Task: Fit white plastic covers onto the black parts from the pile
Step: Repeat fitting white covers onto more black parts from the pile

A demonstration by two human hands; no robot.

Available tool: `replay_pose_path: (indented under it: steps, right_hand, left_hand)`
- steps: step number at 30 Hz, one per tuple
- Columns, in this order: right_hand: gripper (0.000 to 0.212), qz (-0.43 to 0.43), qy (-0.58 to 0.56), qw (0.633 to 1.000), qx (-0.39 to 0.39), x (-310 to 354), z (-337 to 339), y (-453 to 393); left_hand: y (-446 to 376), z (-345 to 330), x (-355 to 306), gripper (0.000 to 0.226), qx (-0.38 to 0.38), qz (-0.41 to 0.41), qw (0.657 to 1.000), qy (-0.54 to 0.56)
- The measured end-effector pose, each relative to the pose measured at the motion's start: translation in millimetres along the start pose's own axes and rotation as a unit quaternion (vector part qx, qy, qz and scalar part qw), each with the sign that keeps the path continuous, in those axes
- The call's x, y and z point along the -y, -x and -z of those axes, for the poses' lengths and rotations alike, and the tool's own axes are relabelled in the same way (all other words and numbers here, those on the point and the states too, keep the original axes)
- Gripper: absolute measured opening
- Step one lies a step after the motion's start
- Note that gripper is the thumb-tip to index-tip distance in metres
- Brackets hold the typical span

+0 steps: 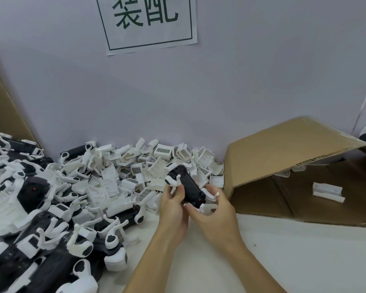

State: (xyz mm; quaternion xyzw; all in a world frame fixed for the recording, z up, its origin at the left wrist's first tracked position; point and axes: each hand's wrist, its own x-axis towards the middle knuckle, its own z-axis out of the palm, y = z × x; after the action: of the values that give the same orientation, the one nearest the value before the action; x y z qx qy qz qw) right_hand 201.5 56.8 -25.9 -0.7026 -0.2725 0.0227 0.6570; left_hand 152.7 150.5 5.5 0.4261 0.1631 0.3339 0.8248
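A white table point(283, 261) carries a pile point(51, 197) of black parts and white covers along its left and back edges, and a cardboard box point(304, 166) lying open at the right. Near the middle, the left hand point(173, 210) and right hand point(216, 216) curl their fingers around one black part point(188, 185), lifted just beside the pile; the right also pinches a white cover point(207, 208).

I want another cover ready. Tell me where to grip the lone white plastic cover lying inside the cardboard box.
Probably pinch the white plastic cover across its long sides, reaching through the cardboard box's open front with the right hand; it lies flat, alone.
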Motion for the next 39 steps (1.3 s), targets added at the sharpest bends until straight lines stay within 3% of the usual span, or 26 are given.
replay_pose_path:
  steps: [4,8,11,15,19,22,25,27,29,32,37,39]
  right_hand:
    - [0.083,0.043,-0.051,0.997,-0.023,4.2,2.5,1.0]
    - [0.08,0.038,-0.116,0.992,-0.027,10.1,2.5,1.0]
    - [0.068,0.041,-0.154,0.985,-0.066,10.5,3.2,0.1]
    - [0.054,0.061,-0.154,0.982,-0.095,10.9,0.4,1.5]
    - [0.045,0.058,-0.127,0.988,-0.063,10.5,1.5,-2.9]
    - [0.045,0.029,-0.093,0.995,-0.013,6.8,1.9,-2.9]
    - [0.06,-0.006,-0.092,0.995,0.035,5.8,2.8,0.2]
    - [0.061,-0.02,-0.11,0.992,0.059,5.8,4.6,1.8]
    - [0.054,-0.026,-0.099,0.991,0.083,7.5,4.0,2.6]
    - [0.024,-0.025,-0.088,0.99,0.106,9.2,3.8,1.2]
    - [0.027,-0.068,-0.13,0.975,0.166,8.3,11.4,-3.9]
    - [0.016,-0.074,-0.108,0.98,0.152,6.9,9.7,-5.4]
  left_hand:
    - [-2.0,6.8,-1.6,0.02,0.053,-0.053,0.994,-0.086]
    - [0.7,11.7,1.7,0.051,0.157,-0.073,0.961,-0.214]
    - [1.1,12.1,1.4,0.037,0.209,-0.093,0.942,-0.246]
    - [-0.2,13.0,-0.5,0.031,0.226,-0.091,0.94,-0.238]
    - [-1.4,18.0,3.1,0.032,0.2,-0.092,0.944,-0.246]
    - [-6.2,15.9,11.4,0.024,0.06,-0.092,0.966,-0.232]
    - [-10.9,15.0,9.9,0.026,-0.062,-0.046,0.994,-0.074]
    - [-12.2,17.9,2.7,0.037,-0.069,-0.018,0.997,0.019]
    - [-10.7,19.2,-0.8,0.044,-0.06,-0.008,0.997,0.043]
    - [-6.0,15.9,0.7,0.041,-0.041,-0.006,0.998,0.042]
    - [-4.1,12.4,2.5,0.04,-0.032,0.004,0.999,0.013]
    - [-2.0,9.7,5.9,0.033,-0.014,0.009,1.0,-0.007]
